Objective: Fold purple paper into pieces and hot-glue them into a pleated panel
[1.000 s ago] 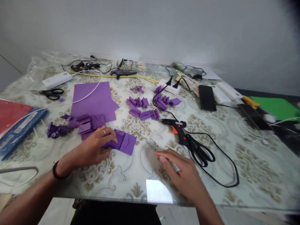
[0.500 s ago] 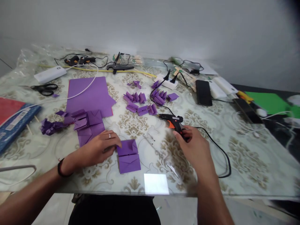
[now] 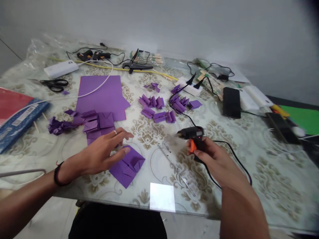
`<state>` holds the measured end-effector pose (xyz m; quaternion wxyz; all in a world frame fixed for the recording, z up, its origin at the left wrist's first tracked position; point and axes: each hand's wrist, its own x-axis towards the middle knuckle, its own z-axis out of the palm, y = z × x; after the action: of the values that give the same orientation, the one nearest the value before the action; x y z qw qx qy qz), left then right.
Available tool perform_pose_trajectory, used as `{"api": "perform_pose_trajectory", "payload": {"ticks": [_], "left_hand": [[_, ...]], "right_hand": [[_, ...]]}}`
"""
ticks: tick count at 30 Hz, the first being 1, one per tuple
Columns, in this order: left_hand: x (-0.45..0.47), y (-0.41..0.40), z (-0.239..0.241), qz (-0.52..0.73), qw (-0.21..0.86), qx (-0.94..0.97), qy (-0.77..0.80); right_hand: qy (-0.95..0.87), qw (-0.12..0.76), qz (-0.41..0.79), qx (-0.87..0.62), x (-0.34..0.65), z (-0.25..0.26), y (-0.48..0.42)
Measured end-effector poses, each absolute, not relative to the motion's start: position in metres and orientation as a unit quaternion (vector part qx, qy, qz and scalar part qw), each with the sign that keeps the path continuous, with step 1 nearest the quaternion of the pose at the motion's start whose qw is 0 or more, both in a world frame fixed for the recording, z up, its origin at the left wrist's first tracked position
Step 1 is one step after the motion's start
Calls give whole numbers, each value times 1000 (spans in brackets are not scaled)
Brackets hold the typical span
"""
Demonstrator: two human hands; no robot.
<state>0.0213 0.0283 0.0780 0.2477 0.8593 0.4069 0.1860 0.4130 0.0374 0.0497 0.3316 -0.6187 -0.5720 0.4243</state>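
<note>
Up from the tabletop has come the glue gun, flat half a second ago, and the folded purple square has turned cornerwise near the middle of the near edge. From where I stand, the right hand is wrapped round the gun's handle, nozzle toward the other hand. The left hand is well apart from it, fingers loosely spread and grasping nothing, the thumb over the square; whether it touches, I can't tell.

To handle this well, I'd steady the square by a corner with the fingertips back from the nozzle, and squeeze the trigger lightly. The black cord loops toward the right edge and wants slack, or it could tug the aim.

Farther out, stacked folded pieces sit left of the square, with purple sheets behind. Curled pieces lie mid-table, and a power strip stands toward the far edge.
</note>
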Motion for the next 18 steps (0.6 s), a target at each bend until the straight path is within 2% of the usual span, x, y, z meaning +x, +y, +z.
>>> {"api": "perform_pose_trajectory", "payload": {"ticks": [3, 5, 14, 18], "left_hand": [[23, 12, 65, 139, 219, 839, 479], [26, 5, 54, 124, 203, 842, 485], [38, 18, 52, 95, 225, 868, 433], [36, 23, 49, 111, 259, 867, 411]], "right_hand": [[-561, 302, 523, -567, 399, 50, 29], [-556, 290, 548, -554, 390, 48, 24], [-604, 244, 542, -531, 365, 50, 21], [-654, 202, 484, -546, 375, 52, 17]]}}
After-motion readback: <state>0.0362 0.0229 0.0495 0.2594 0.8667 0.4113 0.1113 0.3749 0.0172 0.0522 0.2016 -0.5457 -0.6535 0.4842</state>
